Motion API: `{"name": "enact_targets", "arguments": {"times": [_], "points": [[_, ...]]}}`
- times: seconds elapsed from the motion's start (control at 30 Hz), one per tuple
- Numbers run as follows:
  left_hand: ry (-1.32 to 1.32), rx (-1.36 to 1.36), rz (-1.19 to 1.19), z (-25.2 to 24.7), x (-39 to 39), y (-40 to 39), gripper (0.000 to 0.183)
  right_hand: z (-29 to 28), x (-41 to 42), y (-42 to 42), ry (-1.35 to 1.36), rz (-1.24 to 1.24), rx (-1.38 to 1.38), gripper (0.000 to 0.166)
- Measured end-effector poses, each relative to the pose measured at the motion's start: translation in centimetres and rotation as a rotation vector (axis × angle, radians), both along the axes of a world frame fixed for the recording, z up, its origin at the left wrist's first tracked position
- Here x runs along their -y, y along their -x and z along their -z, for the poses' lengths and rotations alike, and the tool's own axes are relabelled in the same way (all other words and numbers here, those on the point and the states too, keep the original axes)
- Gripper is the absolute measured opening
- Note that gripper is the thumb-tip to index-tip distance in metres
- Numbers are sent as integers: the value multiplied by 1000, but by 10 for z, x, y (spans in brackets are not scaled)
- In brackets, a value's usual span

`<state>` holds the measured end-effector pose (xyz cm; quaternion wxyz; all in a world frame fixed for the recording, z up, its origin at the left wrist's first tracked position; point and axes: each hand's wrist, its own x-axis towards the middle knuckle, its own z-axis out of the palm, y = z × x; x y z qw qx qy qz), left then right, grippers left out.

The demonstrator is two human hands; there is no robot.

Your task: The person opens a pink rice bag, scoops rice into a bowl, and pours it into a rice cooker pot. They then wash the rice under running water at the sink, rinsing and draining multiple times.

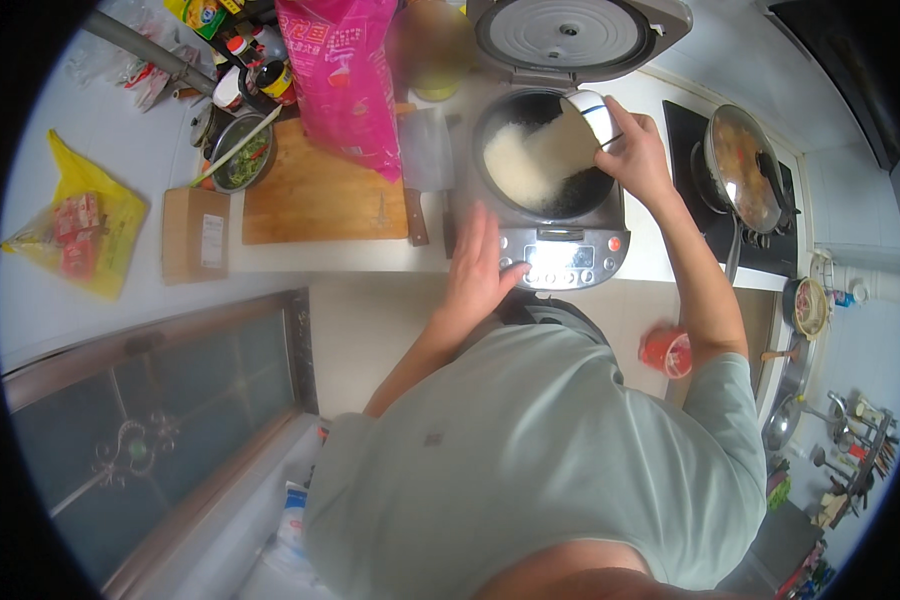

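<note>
My right hand [634,154] grips a metal bowl [594,116], tilted over the open rice cooker [622,225]. White rice pours from the bowl into the dark inner pot [581,196], where a heap of rice [514,169] lies. The cooker's lid [566,34] stands raised at the back. My left hand [480,259] rests with spread fingers against the left front side of the cooker, by its control panel [562,259], and holds nothing.
Left of the cooker are a cleaver [426,150], a wooden cutting board [322,195], a pink bag [345,82], a bowl of cut greens [244,154] and a cardboard box [195,236]. At right, a lidded pan [742,169] sits on the black cooktop [679,127].
</note>
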<state>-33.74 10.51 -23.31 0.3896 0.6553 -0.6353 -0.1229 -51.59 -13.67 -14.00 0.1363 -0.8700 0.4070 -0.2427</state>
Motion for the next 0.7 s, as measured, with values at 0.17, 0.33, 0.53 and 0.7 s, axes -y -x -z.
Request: {"name": "enact_targets", "arguments": {"times": [0.17, 0.33, 0.53, 0.7], "points": [[6, 1, 0, 2, -2, 0, 85, -18, -27, -9, 280, -140, -167, 85], [34, 2, -7, -1, 2, -3, 83, 7, -33, -17, 428, -327, -291, 82], [-5, -3, -16, -7, 2, -1, 80, 14, -29, -14, 93, -118, -80, 79], [176, -38, -29, -23, 16, -6, 51, 24, 5, 20, -893, 145, 582, 74]]}}
